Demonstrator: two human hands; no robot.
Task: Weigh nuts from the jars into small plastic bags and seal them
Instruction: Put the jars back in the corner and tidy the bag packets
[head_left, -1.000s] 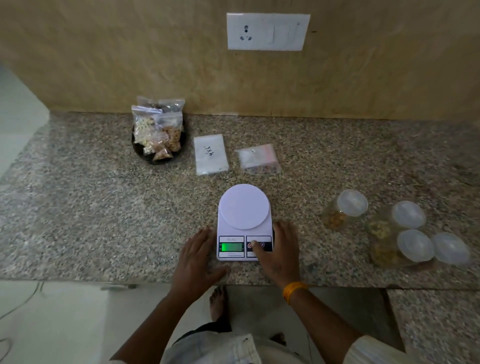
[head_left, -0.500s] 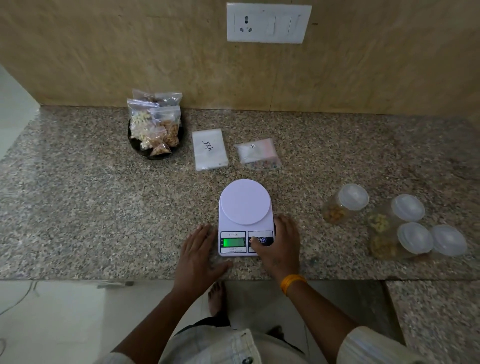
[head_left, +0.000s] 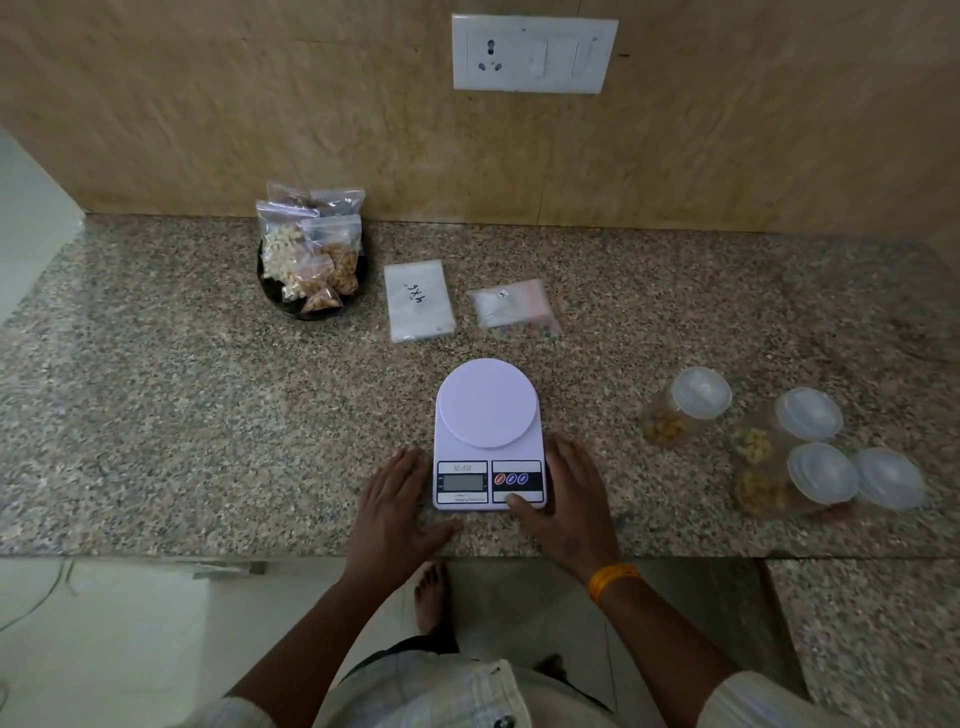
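Head view: both hands lie flat beside the scale (head_left: 488, 431). The left hand (head_left: 397, 512) holds nothing, fingers straight. The right hand (head_left: 566, 499) seems to thumb its front edge.

Your speckled grey-brown granite counter (head_left: 156, 415) looks polished, faintly glossy. On it sits a smooth white plastic scale (head_left: 488, 436) with a matt round platter. At two o'clock of it stand clear plastic jars (head_left: 670, 421) with frosted translucent lids; at ten o'clock, glossy clear plastic bags (head_left: 311, 249) in a dark bowl. The tan wall (head_left: 208, 104) looks like matt veined stone.
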